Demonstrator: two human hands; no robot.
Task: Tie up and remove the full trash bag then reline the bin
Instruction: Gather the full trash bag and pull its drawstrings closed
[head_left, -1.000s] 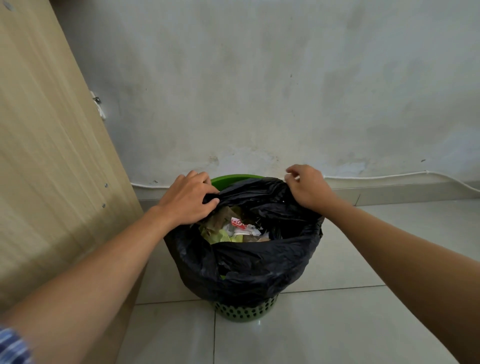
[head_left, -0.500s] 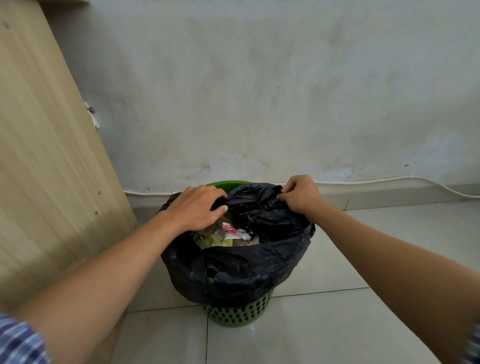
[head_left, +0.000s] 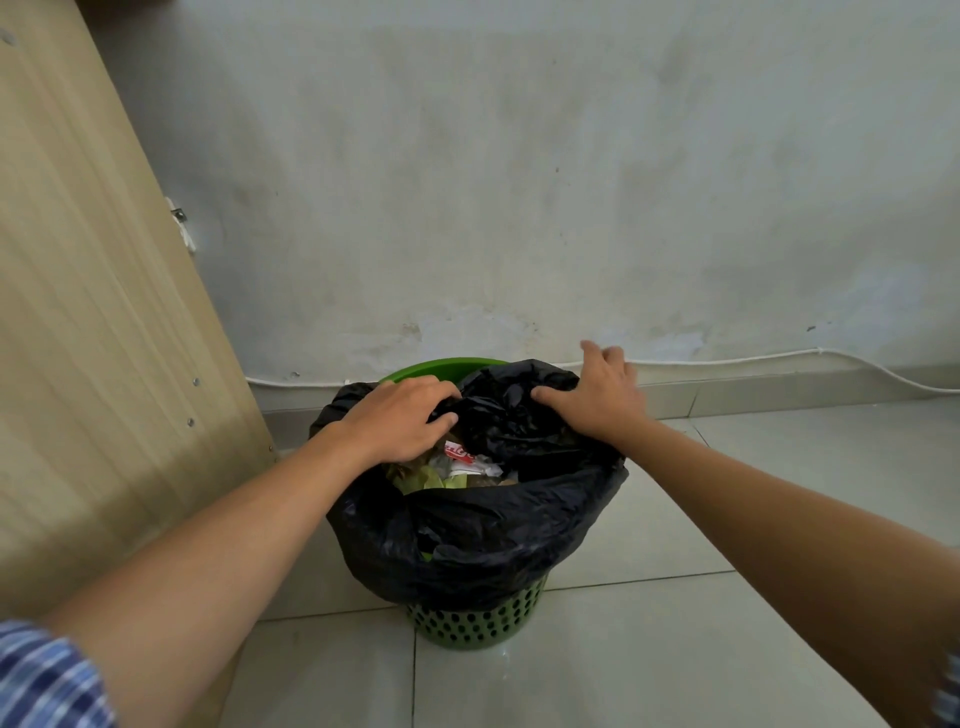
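Note:
A green perforated bin (head_left: 478, 626) stands on the tiled floor against the wall. A black trash bag (head_left: 483, 545) lines it, with its edge folded down over the rim. Paper and green scraps of trash (head_left: 457, 467) show in the bag's open mouth. My left hand (head_left: 395, 421) grips bunched bag plastic at the rear left of the rim, fingers curled. My right hand (head_left: 597, 395) lies on the bag at the rear right, its fingers stretched out toward the wall and its thumb spread over the plastic.
A tall wooden cabinet panel (head_left: 104, 312) rises close on the left of the bin. A white cable (head_left: 779, 356) runs along the baseboard behind it. Pale floor tiles (head_left: 675, 649) extend to the right and front.
My right hand has let go of the bag's edge and spread its fingers over the rear right rim. The left hand keeps its grip and has pulled the plastic slightly inward.

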